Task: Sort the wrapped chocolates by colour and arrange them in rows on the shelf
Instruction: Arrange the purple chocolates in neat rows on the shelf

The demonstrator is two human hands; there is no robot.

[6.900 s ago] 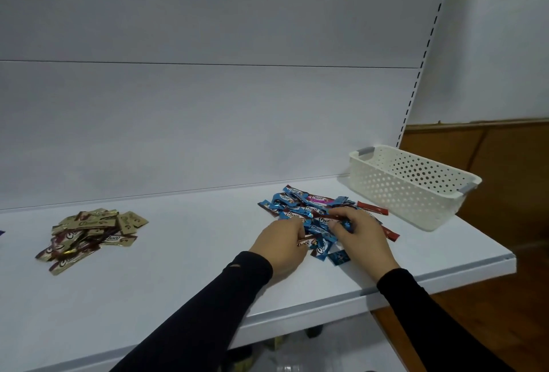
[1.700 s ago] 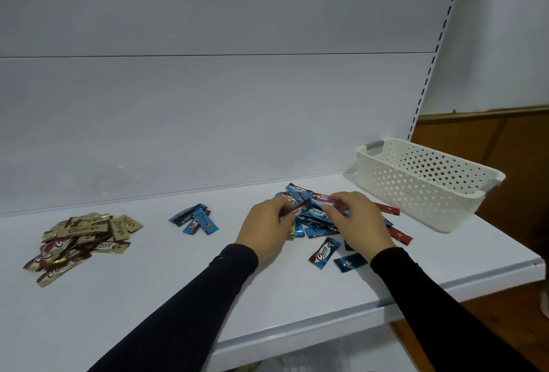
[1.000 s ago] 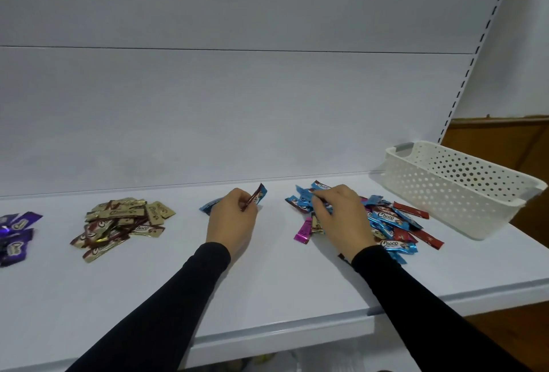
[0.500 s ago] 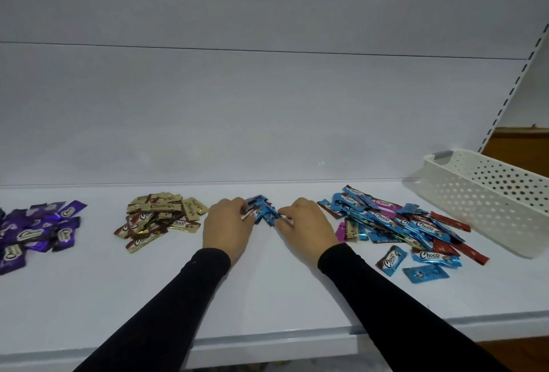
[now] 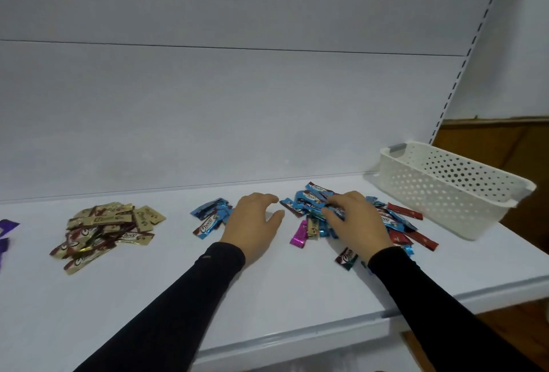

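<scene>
Chocolates (image 5: 315, 208) under right hand's (image 5: 356, 223) curled fingers, left hand (image 5: 252, 223) loose, empty

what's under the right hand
The mixed pile of mostly blue wrappers, with red ones showing beside the right hand. Whatever lies directly beneath the palm is covered.

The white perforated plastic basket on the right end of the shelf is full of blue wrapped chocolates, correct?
Not quite. The head view shows the white perforated plastic basket on the right end of the shelf holding no visible chocolates; the blue wrapped chocolates lie on the shelf beside it.
</scene>
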